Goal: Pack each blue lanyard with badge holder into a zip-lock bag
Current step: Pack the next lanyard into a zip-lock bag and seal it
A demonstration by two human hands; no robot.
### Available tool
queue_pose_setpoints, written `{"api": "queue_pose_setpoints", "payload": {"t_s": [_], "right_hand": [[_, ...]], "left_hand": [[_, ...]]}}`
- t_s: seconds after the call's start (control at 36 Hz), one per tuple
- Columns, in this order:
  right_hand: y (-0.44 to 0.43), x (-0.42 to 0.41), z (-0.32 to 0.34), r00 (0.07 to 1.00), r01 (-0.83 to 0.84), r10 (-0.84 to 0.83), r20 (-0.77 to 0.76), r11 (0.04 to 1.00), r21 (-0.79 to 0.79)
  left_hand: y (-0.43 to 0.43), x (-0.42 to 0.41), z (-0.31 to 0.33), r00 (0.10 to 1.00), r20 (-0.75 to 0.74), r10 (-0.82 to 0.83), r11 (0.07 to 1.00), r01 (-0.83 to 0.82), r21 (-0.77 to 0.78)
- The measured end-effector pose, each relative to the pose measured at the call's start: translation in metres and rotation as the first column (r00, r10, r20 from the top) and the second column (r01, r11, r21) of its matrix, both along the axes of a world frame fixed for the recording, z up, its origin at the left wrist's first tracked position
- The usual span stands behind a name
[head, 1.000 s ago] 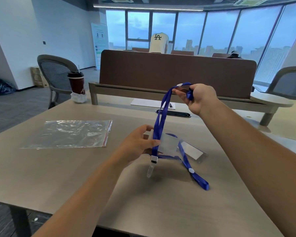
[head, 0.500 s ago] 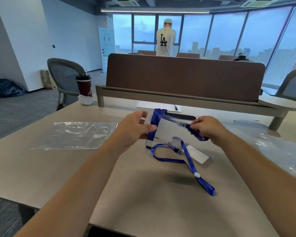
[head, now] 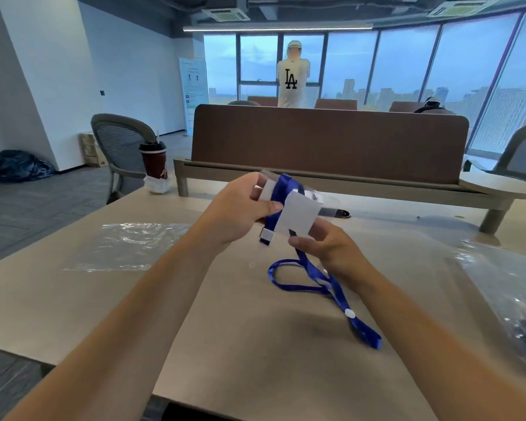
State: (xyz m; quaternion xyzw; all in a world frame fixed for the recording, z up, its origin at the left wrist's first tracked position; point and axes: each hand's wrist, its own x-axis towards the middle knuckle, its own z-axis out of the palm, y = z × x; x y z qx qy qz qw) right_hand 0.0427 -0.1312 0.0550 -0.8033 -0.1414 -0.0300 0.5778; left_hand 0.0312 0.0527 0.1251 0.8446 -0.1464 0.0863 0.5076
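My left hand (head: 240,209) pinches the clear badge holder (head: 298,215) with its white card, held above the table, with the blue lanyard (head: 319,281) wound over its top. My right hand (head: 328,247) grips the strap just below the holder. The rest of the strap hangs down and lies looped on the table, its end with a white bead reaching toward me at the right. An empty zip-lock bag (head: 128,246) lies flat on the table to the left.
A coffee cup (head: 153,161) stands at the table's (head: 73,305) far left corner. More plastic bags with blue contents (head: 516,302) lie at the right edge. A brown divider panel (head: 328,141) runs along the back. Office chairs stand at both sides; a person stands by the windows.
My right hand came down from holding the strap high, then moved under the badge holder. The strap is now wrapped over the holder, and both hands hold it higher.
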Motion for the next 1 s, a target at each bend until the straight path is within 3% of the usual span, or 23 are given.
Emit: {"api": "queue_pose_setpoints", "payload": {"t_s": [0.17,0.36,0.44,0.58,0.67,0.78,0.92,1.0], "right_hand": [[0.027,-0.001,0.009,0.998,-0.003,0.017,-0.058,0.973,0.229],[0.04,-0.004,0.0,0.994,0.023,0.004,-0.106,0.966,0.259],[0.043,-0.005,-0.004,0.992,0.049,-0.027,-0.125,0.982,0.181],[0.046,-0.008,-0.011,0.995,0.027,-0.025,-0.099,0.999,0.019],[0.046,-0.008,-0.017,0.997,0.022,-0.029,-0.068,0.995,-0.093],[0.043,-0.013,-0.015,0.997,-0.018,0.008,-0.076,0.992,-0.123],[0.033,-0.015,-0.005,0.999,-0.024,0.029,0.017,0.966,-0.258],[0.026,-0.013,0.005,0.997,-0.006,0.025,0.072,0.966,-0.257]], "left_hand": [[0.0,0.001,0.012,0.999,-0.012,0.033,0.996,-0.034,-0.084],[-0.002,0.013,0.008,0.989,-0.085,0.122,0.947,-0.142,-0.29],[-0.003,0.019,0.001,0.972,-0.151,0.182,0.882,-0.229,-0.411],[-0.008,0.028,-0.017,0.945,-0.225,0.239,0.812,-0.322,-0.487],[-0.007,0.032,-0.027,0.931,-0.194,0.311,0.794,-0.366,-0.485],[-0.002,0.037,-0.036,0.909,-0.128,0.396,0.803,-0.41,-0.433],[0.007,0.045,-0.045,0.884,-0.052,0.465,0.842,-0.46,-0.282],[0.011,0.046,-0.051,0.883,0.009,0.469,0.867,-0.459,-0.193]]}}
